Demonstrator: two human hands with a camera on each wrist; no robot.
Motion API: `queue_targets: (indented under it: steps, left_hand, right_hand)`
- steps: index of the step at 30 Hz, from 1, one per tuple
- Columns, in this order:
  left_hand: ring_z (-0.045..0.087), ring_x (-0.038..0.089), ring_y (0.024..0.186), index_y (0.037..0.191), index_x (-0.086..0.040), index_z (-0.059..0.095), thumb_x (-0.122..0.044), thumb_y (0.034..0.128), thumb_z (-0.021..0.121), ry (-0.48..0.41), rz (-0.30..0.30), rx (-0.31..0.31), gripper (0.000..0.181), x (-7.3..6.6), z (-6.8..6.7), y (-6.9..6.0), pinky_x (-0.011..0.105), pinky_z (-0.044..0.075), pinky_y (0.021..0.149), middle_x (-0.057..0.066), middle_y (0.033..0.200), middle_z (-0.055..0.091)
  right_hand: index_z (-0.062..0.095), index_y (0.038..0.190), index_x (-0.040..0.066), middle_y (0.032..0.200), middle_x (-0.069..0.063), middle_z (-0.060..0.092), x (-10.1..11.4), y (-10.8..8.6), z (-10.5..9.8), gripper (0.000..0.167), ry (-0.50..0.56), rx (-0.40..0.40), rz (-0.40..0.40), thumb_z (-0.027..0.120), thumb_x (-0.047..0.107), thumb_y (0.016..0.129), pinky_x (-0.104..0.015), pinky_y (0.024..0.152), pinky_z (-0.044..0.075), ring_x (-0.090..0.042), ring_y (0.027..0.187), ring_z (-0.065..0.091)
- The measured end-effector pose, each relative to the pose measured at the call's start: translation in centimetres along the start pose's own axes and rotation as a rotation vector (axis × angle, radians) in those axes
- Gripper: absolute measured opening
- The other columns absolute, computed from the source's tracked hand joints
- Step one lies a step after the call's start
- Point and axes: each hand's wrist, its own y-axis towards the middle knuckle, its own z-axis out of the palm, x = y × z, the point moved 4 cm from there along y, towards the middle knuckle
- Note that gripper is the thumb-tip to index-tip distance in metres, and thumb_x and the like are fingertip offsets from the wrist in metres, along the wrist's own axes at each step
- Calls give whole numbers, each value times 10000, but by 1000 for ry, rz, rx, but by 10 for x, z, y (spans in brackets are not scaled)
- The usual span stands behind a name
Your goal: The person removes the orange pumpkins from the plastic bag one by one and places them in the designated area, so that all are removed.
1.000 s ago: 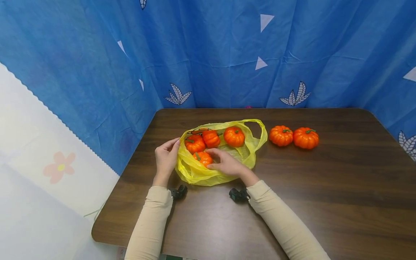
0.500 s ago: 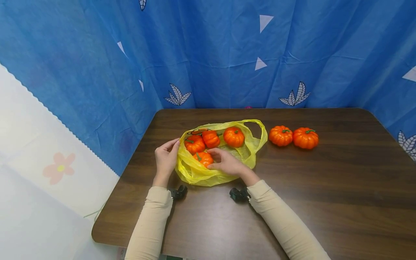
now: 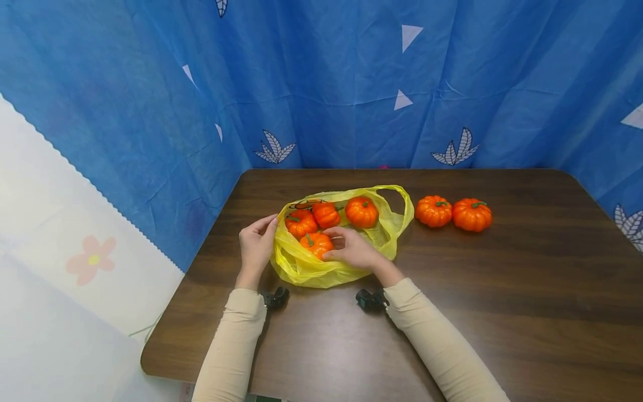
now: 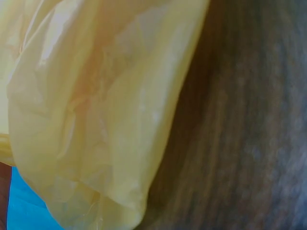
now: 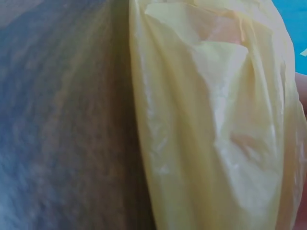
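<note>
A yellow plastic bag (image 3: 321,277) lies open on the table, its handle loop at the back right. My left hand (image 3: 257,245) pinches its left rim between thumb and fingers. Inside, my right hand (image 3: 355,249) grips the nearest small orange pumpkin (image 3: 317,244), thumb at the front and fingers behind. Three other pumpkins share the bag: one at the left (image 3: 301,224), one in the middle (image 3: 326,215) and one at the back right (image 3: 361,212). Yellow plastic (image 4: 110,110) fills much of the left wrist view; in the right wrist view the bag (image 5: 206,120) hides most of the hand.
Right of the bag, two more orange pumpkins (image 3: 434,211) stand side by side on the brown wooden table (image 3: 527,279). A blue curtain (image 3: 351,72) hangs behind the table. Thin black lines (image 3: 307,204) show along the bag's back left rim.
My right hand has shifted slightly right and back, and the nearest pumpkin has come up a little with it. The left hand stays on the bag's rim.
</note>
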Motion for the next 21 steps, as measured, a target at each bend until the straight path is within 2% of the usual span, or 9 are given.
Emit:
queue_targets:
  steps: [13, 21]
  left_hand:
    - [707, 409, 976, 1108, 94, 723, -44, 956, 656, -2, 32, 0, 215, -3, -1, -1, 24, 504, 706, 276, 1106, 720]
    - [707, 404, 975, 1109, 91, 724, -55, 961, 653, 9, 32, 0, 220, -3, -1, -1, 20, 500, 704, 271, 1108, 721]
  right_hand:
    - [516, 1407, -9, 1424, -195, 560, 5, -3, -8, 590, 19, -39, 5, 762, 100, 882, -444, 1067, 502, -369, 1288, 574]
    - [511, 1413, -7, 1409, -198, 564, 6, -2, -13, 593, 34, -48, -29, 757, 81, 881, -483, 1095, 474, -377, 1279, 563]
